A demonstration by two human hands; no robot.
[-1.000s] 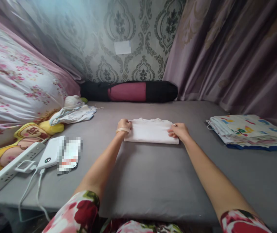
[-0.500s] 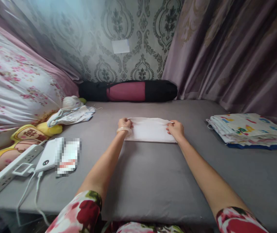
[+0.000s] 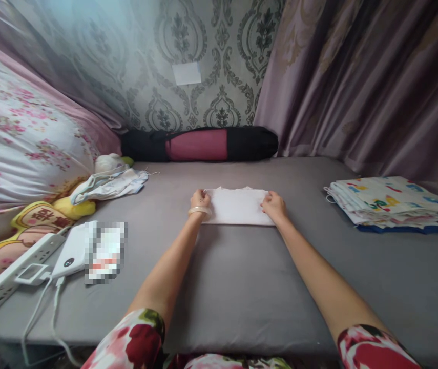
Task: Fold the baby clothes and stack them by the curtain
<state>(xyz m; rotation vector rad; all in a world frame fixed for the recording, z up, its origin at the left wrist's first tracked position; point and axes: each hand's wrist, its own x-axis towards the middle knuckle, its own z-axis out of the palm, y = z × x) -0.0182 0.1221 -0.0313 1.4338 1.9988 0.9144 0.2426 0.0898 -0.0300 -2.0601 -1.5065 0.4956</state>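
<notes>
A white folded cloth (image 3: pixel 237 207) lies on the grey bed sheet (image 3: pixel 242 287) in front of me, shaped into a wide rectangle. My left hand (image 3: pixel 201 201), with a pale bangle at the wrist, pinches its far left corner. At the far right corner, my right hand (image 3: pixel 274 205) has its fingers closed on the fabric. The cloth's far edge between the hands looks slightly ruffled. Its exact kind does not show.
To the right sits a stack of folded cloths (image 3: pixel 391 200). A black and pink bolster-shaped bag (image 3: pixel 195 144) lies along the wall. On the left are a power strip (image 3: pixel 15 277), a white power bank (image 3: pixel 73 251), a blurred packet (image 3: pixel 107 251), a yellow plush (image 3: pixel 22 230) and crumpled cloth (image 3: pixel 113 185).
The far edge of the white cloth has come down flatter, and both hands have drawn slightly closer together while keeping hold of its corners. The view has shifted a little.
</notes>
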